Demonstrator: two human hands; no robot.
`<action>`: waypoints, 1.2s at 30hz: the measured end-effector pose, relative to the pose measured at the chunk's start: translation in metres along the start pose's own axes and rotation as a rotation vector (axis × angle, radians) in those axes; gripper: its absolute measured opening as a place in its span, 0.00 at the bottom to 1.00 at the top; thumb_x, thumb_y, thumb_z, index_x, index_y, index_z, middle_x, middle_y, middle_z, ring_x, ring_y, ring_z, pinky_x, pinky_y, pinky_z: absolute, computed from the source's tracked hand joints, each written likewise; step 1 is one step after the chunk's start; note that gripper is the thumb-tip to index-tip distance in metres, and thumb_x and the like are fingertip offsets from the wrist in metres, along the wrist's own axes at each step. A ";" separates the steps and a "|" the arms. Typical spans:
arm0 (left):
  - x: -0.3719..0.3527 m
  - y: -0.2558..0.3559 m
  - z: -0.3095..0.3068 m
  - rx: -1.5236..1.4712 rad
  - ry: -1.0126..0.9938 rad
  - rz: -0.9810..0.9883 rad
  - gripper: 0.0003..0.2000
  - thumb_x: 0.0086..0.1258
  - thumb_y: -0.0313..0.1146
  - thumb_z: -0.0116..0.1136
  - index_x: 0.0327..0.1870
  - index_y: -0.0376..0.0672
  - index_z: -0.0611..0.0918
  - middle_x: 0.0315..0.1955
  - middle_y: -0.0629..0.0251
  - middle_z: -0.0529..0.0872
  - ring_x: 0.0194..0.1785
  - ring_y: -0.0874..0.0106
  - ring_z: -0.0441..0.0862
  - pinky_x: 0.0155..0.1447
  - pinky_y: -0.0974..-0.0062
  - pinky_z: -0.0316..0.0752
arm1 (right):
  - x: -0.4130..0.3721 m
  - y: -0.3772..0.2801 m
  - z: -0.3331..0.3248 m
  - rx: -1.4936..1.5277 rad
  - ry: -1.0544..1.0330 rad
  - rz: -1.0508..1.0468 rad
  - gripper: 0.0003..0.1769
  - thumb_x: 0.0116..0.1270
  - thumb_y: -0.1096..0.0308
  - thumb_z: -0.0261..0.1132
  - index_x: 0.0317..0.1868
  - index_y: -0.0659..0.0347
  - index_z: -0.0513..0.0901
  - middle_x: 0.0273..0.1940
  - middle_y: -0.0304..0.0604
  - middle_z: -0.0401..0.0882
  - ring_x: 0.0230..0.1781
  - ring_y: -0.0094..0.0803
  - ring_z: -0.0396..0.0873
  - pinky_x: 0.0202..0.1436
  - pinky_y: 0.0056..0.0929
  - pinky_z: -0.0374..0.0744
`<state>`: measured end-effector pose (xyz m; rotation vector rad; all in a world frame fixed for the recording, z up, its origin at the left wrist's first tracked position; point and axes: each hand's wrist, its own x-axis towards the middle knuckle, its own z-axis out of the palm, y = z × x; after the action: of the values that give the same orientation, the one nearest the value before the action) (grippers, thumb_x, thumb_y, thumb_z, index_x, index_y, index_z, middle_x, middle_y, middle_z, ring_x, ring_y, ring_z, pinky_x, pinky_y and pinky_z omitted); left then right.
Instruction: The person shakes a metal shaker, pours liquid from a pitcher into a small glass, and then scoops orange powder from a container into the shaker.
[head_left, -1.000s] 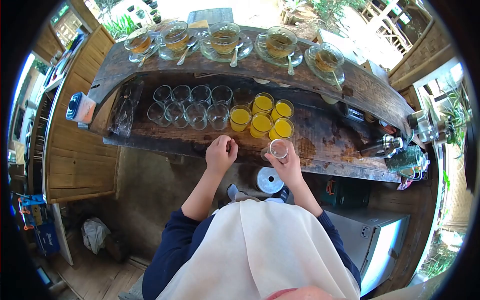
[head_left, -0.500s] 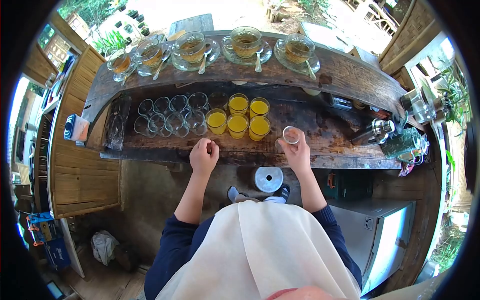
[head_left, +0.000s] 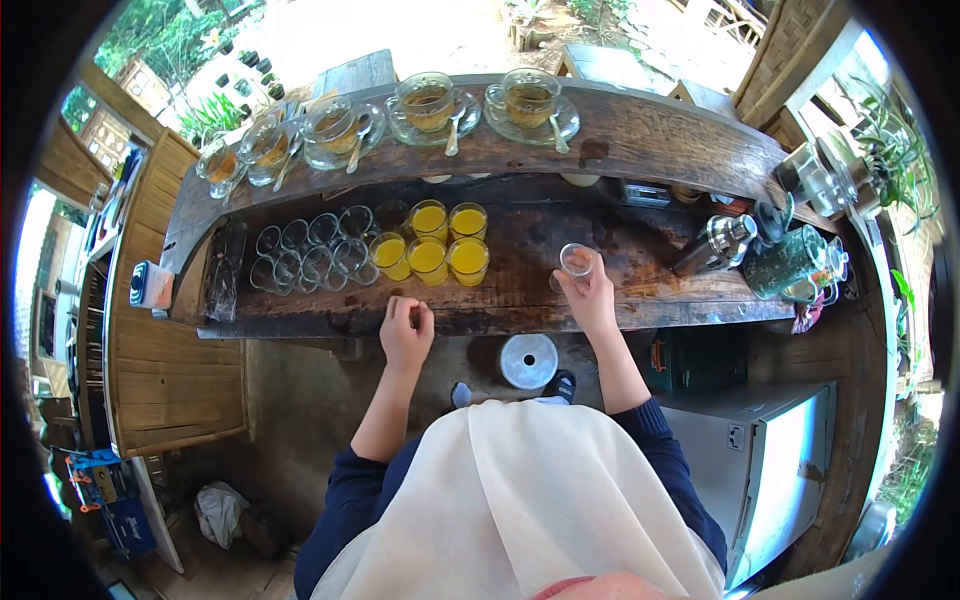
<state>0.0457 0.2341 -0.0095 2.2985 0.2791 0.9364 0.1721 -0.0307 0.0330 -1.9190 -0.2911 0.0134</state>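
In the head view, my right hand (head_left: 592,300) grips a small clear glass (head_left: 576,258) between thumb and fingers, just above the front of the wooden counter. The glass looks empty. My left hand (head_left: 407,332) is at the counter's front edge, fingers curled in, with nothing visible in them. Several glasses of yellow drink (head_left: 428,258) stand grouped beyond it. Left of these are several empty clear glasses (head_left: 318,266) in two rows.
On the raised shelf (head_left: 660,135) stand several glass teacups (head_left: 425,103) of brown liquid, on saucers with spoons. A metal shaker (head_left: 722,243) and a large glass jar (head_left: 785,262) are at the right. Below are a round stool (head_left: 529,361) and a pale cabinet (head_left: 700,440).
The view has turned slightly right, so the counter's glasses and teacups appear further left. My right hand keeps hold of the glass; my left hand stays curled near the edge.
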 end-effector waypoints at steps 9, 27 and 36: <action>-0.012 0.067 0.055 -0.102 -0.171 0.181 0.06 0.56 0.25 0.62 0.27 0.42 0.75 0.21 0.64 0.76 0.21 0.67 0.72 0.28 0.71 0.67 | -0.008 0.021 -0.056 0.070 0.083 0.041 0.25 0.63 0.73 0.67 0.58 0.63 0.68 0.50 0.49 0.80 0.53 0.35 0.80 0.52 0.32 0.82; -0.020 0.132 0.135 -0.262 -0.345 0.257 0.06 0.58 0.25 0.61 0.28 0.41 0.75 0.24 0.65 0.75 0.22 0.70 0.71 0.27 0.73 0.67 | -0.024 0.065 -0.151 0.015 0.246 0.006 0.26 0.61 0.71 0.69 0.57 0.61 0.70 0.49 0.49 0.81 0.50 0.41 0.81 0.48 0.36 0.84; -0.024 0.130 0.149 -0.205 -0.215 0.281 0.04 0.60 0.24 0.60 0.32 0.39 0.76 0.32 0.61 0.75 0.28 0.68 0.75 0.30 0.75 0.70 | -0.027 0.086 -0.193 0.021 0.285 0.046 0.26 0.61 0.69 0.70 0.58 0.62 0.70 0.50 0.50 0.81 0.50 0.42 0.82 0.47 0.36 0.83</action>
<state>0.1260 0.0519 -0.0224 2.2558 -0.2266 0.7982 0.1917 -0.2423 0.0202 -1.8776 -0.0549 -0.2240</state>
